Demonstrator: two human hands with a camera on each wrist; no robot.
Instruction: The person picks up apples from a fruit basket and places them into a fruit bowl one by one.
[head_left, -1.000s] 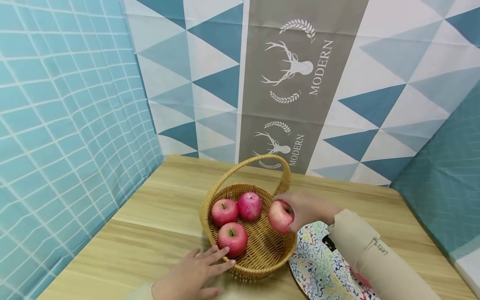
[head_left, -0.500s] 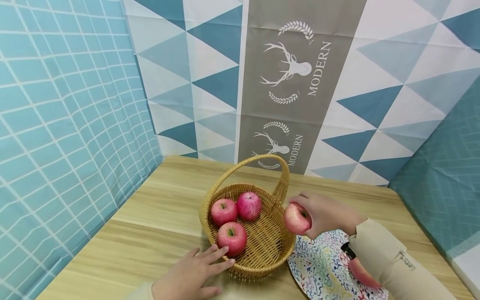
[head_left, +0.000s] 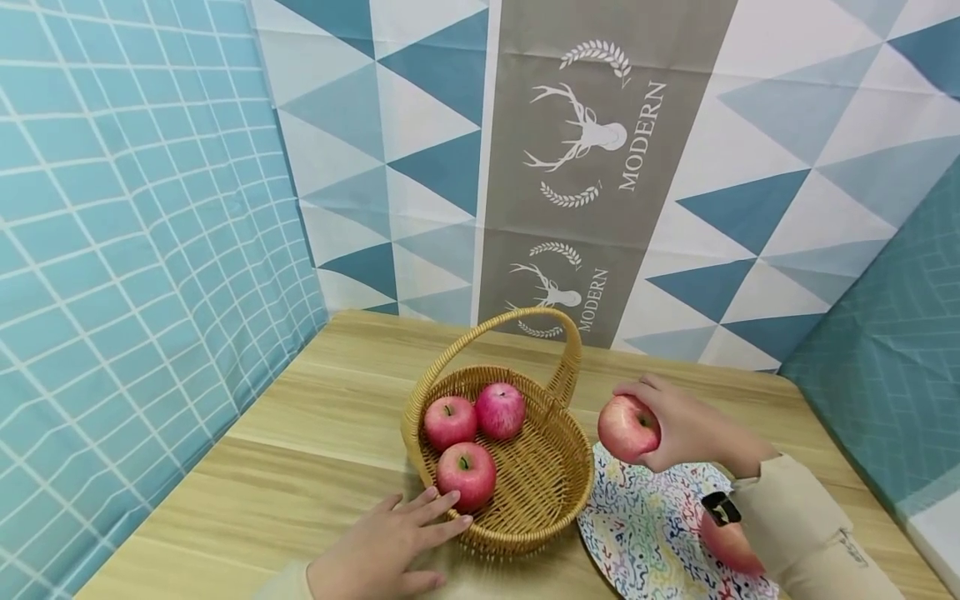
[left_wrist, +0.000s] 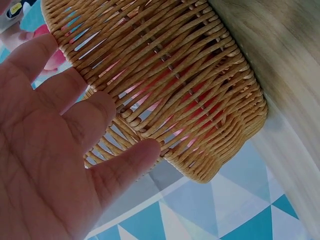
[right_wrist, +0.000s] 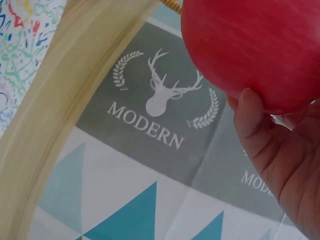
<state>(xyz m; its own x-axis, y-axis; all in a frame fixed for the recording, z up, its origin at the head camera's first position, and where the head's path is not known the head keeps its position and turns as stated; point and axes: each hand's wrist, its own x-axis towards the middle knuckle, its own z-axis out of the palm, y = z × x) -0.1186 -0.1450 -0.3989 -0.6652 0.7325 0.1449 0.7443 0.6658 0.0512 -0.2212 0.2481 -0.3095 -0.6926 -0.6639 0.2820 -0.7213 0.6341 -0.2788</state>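
My right hand [head_left: 686, 425] grips a red apple [head_left: 627, 428] above the back edge of a round, colourfully scribbled plate [head_left: 637, 533]. In the right wrist view the apple [right_wrist: 255, 50] is large, with the thumb against its underside. Left of the plate stands a wicker basket [head_left: 536, 483] with a tall arched handle; three apples [head_left: 467, 477] lie along its left side. My left hand [head_left: 386, 546] has its fingers spread, fingertips on the basket's near left rim. The left wrist view shows those fingers against the woven wall [left_wrist: 165, 75].
Another apple [head_left: 727, 546] lies on the plate, partly covered by the right sleeve [head_left: 802, 517]. A wooden table [head_left: 300, 467] carries everything. Patterned cloth [head_left: 420, 167] hangs behind it, blue checked cloth [head_left: 135, 250] at the left, and teal cloth [head_left: 885, 375] at the right.
My right hand has carried its apple out from over the basket, rightward to above the plate. The left hand stays at the rim, and the basket has not moved.
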